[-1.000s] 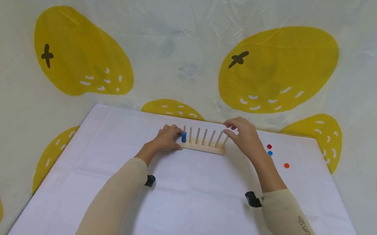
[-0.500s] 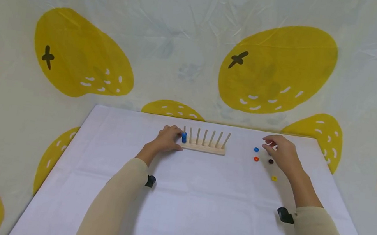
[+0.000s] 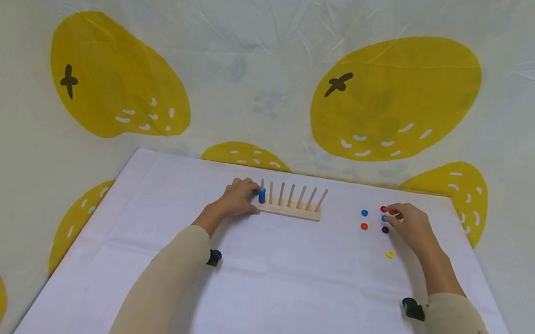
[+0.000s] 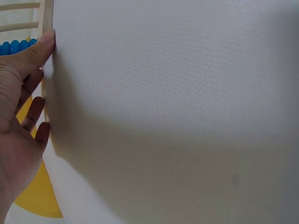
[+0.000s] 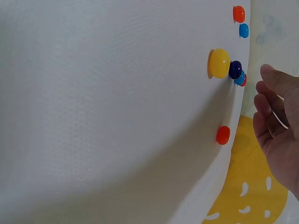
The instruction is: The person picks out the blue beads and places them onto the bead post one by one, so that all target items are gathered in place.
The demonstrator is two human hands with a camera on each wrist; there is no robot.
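Note:
A wooden rack (image 3: 289, 211) with a row of upright pegs stands near the table's far edge. Blue beads (image 3: 261, 195) are stacked on its leftmost peg. My left hand (image 3: 239, 197) holds the rack's left end, thumb at the front of the base and fingers behind. Over on the right, my right hand (image 3: 411, 223) hovers by a red bead (image 3: 383, 209) and a blue bead (image 3: 383, 218), thumb and fingers apart with nothing between them. Nearby lies a dark bead (image 3: 385, 230). The right wrist view also has an orange-red bead (image 5: 223, 135) on the cloth.
Left of the right hand lie another blue bead (image 3: 364, 213) and an orange bead (image 3: 364, 226). A yellow bead (image 3: 389, 254) is closer to me. White cloth (image 3: 281, 302) covers the table, and a patterned curtain (image 3: 258, 77) hangs behind it.
My right hand has moved from the rack's right end out to the loose beads and come slightly lower, uncovering the red and blue ones. The left hand has stayed at the rack.

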